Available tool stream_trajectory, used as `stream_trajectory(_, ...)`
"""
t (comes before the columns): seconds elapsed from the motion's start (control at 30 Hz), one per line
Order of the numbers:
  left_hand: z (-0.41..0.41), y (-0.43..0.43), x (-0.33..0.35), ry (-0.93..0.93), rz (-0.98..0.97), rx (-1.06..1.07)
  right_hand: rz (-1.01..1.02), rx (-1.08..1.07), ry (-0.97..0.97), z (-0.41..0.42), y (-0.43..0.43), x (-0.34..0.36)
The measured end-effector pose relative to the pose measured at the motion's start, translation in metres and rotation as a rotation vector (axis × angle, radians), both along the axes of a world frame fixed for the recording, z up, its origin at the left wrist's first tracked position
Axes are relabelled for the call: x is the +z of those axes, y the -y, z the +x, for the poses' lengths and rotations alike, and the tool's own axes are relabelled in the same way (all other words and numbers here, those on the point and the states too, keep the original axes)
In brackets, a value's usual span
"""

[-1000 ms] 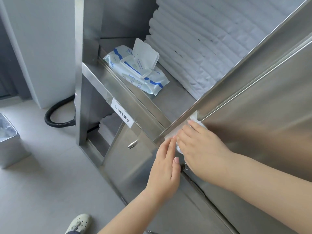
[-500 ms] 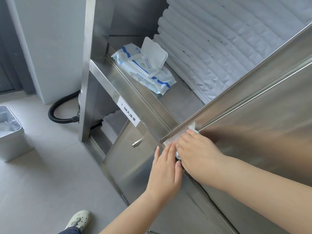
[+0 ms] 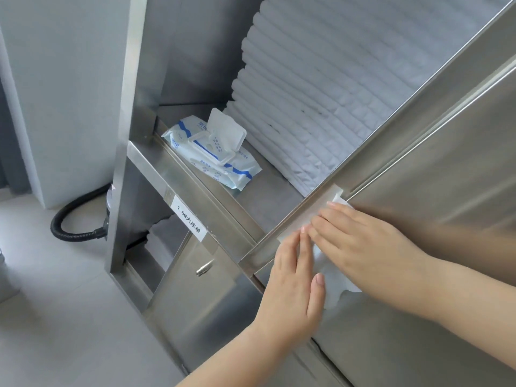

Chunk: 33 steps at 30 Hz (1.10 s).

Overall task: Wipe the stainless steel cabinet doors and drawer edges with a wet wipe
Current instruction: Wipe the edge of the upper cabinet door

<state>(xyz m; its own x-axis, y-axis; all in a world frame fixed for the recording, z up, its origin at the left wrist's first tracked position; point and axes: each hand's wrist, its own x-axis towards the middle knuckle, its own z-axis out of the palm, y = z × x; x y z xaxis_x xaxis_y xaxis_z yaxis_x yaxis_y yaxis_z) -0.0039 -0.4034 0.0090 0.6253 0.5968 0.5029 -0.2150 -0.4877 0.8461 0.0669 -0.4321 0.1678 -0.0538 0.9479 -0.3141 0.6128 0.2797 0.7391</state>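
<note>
Fingers, right hand (image 3: 360, 241): straight and close together, laid flat on the wet wipe (image 3: 333, 286) and pressing it to the steel; nothing is pinched.
Fingers, left hand (image 3: 296, 286): also straight and side by side, flat against the door edge (image 3: 304, 213) just beside the right fingertips, with the thumb touching the wipe's lower part.
Head view, wipe: spread over the corner of the cabinet door (image 3: 446, 205), which appears swung open. It is mostly hidden under the right palm; one white corner shows above the fingers and a ragged flap hangs below the hand.
Head view, shelf: wipes pack (image 3: 215, 155) with its lid flipped up, lying near a stack of folded white linen (image 3: 307, 93); a labelled shelf front (image 3: 190, 222) sits beneath.
Step, as judged: wiping along the door's edge strip.
Risk, slipping: flat hands give no grip, so the wipe may bunch up or slide off the narrow edge and drop to the floor (image 3: 55, 317).
Risk, door: if it swings freely, pushing could move it and break contact.
Risk, flap: the loose end may snag at the seam below.
</note>
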Motion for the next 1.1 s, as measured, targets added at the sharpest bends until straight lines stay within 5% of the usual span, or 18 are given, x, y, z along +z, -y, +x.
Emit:
stream_trajectory(0.33, 0.017, -0.008, 0.109, 0.091, 0.250, 0.140, 0.170, 0.253, 0.107, 0.015, 0.001, 0.109)
stream_trajectory(1.1, 0.057, -0.021, 0.323, 0.366, 0.416, 0.391, 0.393, 0.288, 0.398, 0.010, 0.011, 0.323)
